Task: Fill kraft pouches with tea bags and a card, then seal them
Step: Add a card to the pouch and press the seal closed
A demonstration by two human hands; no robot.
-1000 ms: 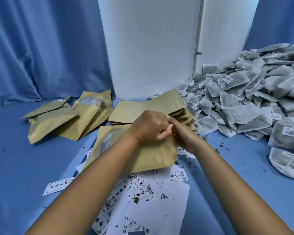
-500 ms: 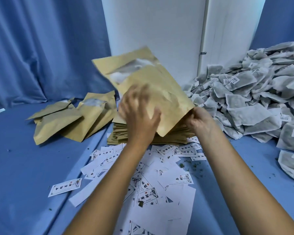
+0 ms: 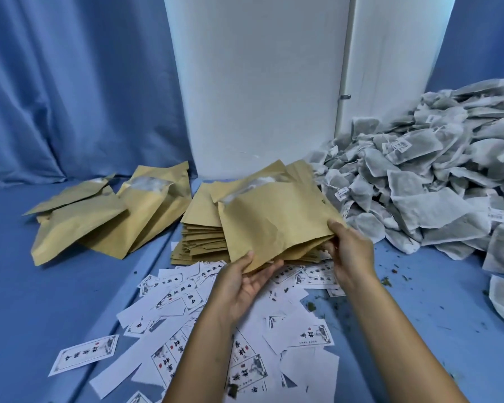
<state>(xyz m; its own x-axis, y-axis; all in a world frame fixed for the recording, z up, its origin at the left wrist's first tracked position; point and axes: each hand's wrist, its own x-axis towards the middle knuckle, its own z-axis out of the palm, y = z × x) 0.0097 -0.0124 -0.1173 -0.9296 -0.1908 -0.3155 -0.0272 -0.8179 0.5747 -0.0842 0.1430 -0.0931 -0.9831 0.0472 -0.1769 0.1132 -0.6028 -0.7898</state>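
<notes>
Kraft pouch (image 3: 277, 219), centre frame, held at its near edge by both hands (image 3: 246, 282), above the stack; filling comes next, needing tea bags (image 3: 437, 181) at right.

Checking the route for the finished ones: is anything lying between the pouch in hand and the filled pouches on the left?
Nothing visible does. Both hands, left hand and right hand, hold the kraft pouch above the flat stack; bare blue table separates it from the filled pouches.

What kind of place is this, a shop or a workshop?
Most likely a small hand-packing station for tea, not a shop. A heap of tea bags, a stack of kraft pouches and loose printed cards lie on a blue-covered table, with blue curtains behind.
</notes>
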